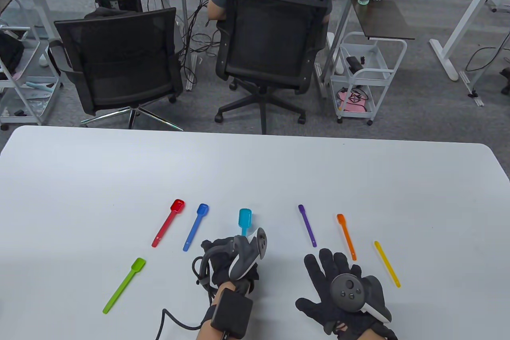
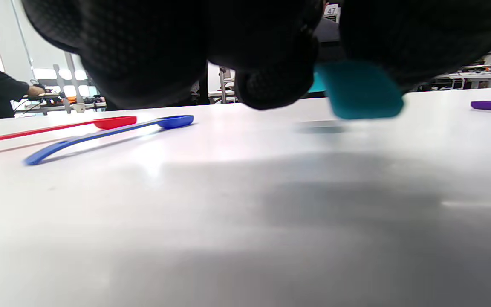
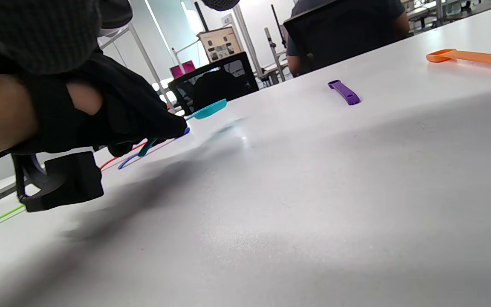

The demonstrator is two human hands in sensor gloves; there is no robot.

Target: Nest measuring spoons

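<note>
Left hand is gripping the teal spoon by its handle, bowl lifted off the table and pointing away from the person. Blue spoon lies just left of it, same axis, so prob next stop imo. Right hand rests flat, fingers spread, holding nothing.

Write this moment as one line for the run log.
left hand: holds teal spoon, lifted | right hand: flat on table | six spoons lying apart

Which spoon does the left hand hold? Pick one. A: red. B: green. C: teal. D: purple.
C: the left hand grips the teal spoon by its handle, and the right wrist view shows its bowl lifted off the table.
</note>
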